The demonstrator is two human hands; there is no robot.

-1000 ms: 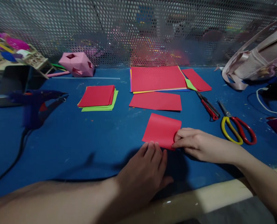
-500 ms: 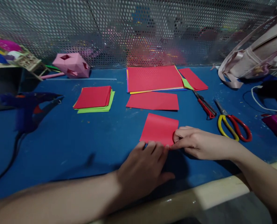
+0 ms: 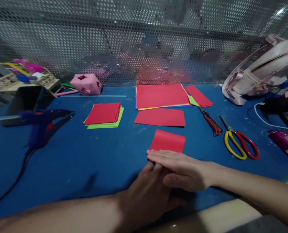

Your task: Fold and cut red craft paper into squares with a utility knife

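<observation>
A red sheet of paper [image 3: 169, 140] lies on the blue table close to me, its far part curving upward. My right hand [image 3: 186, 166] rests flat across the near edge of that sheet, fingers stretched together to the left and covering the fingertips of my left hand. Beneath it, my left hand [image 3: 151, 191] lies palm down at the same edge, its thumb apart from the fingers. Just beyond is a longer red paper strip [image 3: 160, 117]. To the left sits a stack of red and green paper squares [image 3: 103, 114].
Large coloured sheets [image 3: 162, 96] lie at the back. On the right are a box cutter [image 3: 210, 121], scissors [image 3: 238, 142], a purple device [image 3: 284, 142] and a pale backpack [image 3: 262, 72]. A blue glue gun [image 3: 40, 123] and a pink paper shape [image 3: 87, 84] are on the left.
My right hand has moved left from the sheet's right side and flattened over my left fingers along the near edge. The camera view has tilted up a little.
</observation>
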